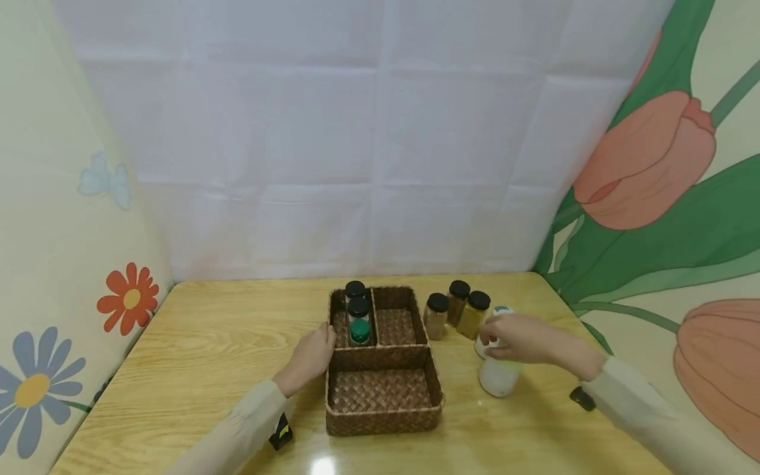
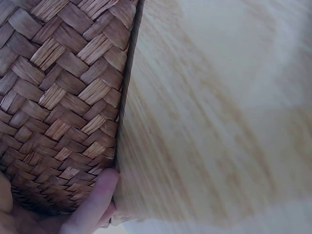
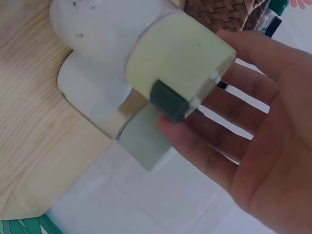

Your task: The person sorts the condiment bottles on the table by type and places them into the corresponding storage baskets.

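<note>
A brown woven basket with three compartments stands mid-table. My left hand grips its left wall; in the left wrist view a finger lies along the lower edge of the weave. My right hand holds a white jar by its pale green cap, fingers around the cap and one fingertip at its dark green tab. A second white jar with a pale cap stands right beside it, partly hidden by my hand in the head view.
The basket's back left compartment holds two black-lidded jars and a green-lidded jar. Right of the basket stand several black-lidded spice jars, a tan one and a yellow one among them. A white cloth hangs behind.
</note>
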Available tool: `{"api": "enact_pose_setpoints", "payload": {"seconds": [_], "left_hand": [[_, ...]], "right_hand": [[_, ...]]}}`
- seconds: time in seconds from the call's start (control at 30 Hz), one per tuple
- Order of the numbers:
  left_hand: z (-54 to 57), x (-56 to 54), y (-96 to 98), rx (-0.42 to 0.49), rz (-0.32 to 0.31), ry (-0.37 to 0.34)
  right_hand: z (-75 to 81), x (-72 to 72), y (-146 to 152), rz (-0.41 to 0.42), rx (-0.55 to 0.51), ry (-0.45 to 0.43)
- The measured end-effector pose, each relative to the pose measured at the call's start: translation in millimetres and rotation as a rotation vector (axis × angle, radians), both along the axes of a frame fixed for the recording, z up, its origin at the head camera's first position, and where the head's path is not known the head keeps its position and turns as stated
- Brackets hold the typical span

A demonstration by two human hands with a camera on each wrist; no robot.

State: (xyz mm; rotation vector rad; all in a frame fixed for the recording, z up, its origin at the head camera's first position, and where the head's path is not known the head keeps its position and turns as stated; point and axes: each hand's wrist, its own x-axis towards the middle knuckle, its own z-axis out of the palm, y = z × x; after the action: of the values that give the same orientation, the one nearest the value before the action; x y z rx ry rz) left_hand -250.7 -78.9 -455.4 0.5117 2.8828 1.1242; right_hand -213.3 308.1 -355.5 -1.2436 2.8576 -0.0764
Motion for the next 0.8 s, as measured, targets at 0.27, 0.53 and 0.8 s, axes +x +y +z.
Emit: {"api": "enact_pose_setpoints", "payload": {"seconds": [0.27,0.53,0.8], "left_hand": [[-1.9,-2.3,-0.8,-0.008,-0.010,0.013],[-2.1,-2.6,-1.0,0.011,-0.004,0.000],[-2.8,-3.9,-0.9,0.026,-0.006,-0.002]], "right_hand": [[3.2,1.9,5.8,-0.076,0.070,-0.102],[5.9,5.4,4.7,-0.134,0.094,-0.192],[5.7,4.2,5.1,-0.166,0.109,-0.212]]}}
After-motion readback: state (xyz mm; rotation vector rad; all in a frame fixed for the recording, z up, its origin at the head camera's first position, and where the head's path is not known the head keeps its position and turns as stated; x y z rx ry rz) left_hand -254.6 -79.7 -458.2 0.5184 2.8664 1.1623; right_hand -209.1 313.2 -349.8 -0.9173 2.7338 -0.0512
